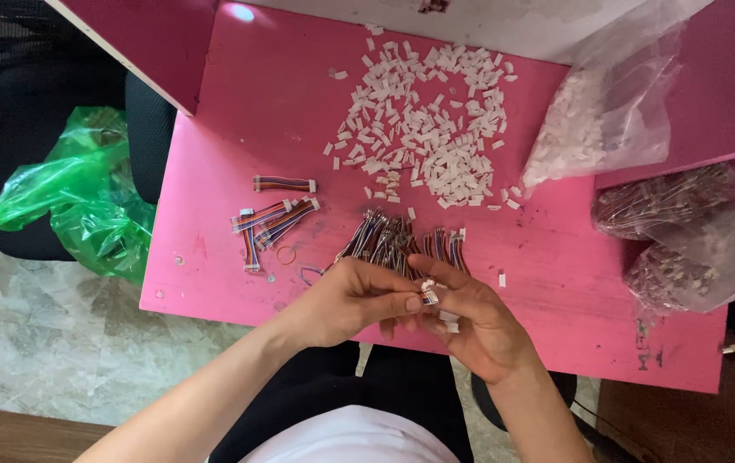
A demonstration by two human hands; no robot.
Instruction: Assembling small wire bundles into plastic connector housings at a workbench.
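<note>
Pink tabletop (239,137) carries loose white housings (423,111) and wire bundles (402,240), while both hands, left (346,300) and right (479,321), pinch one small connector (429,296) between fingertips; steady, square alignment seems wise.

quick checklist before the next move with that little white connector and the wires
1. White connector pinched between both hands: ok.
2. Left hand and right hand meet over the pink table edge: ok.
3. Loose wire bundle within reach, just beyond the fingers: ok.
4. White housing pile stocked: ok.
5. Finished cables set apart at left: ok.
6. Wire seated in connector: cannot tell, fingers hide it.
</note>
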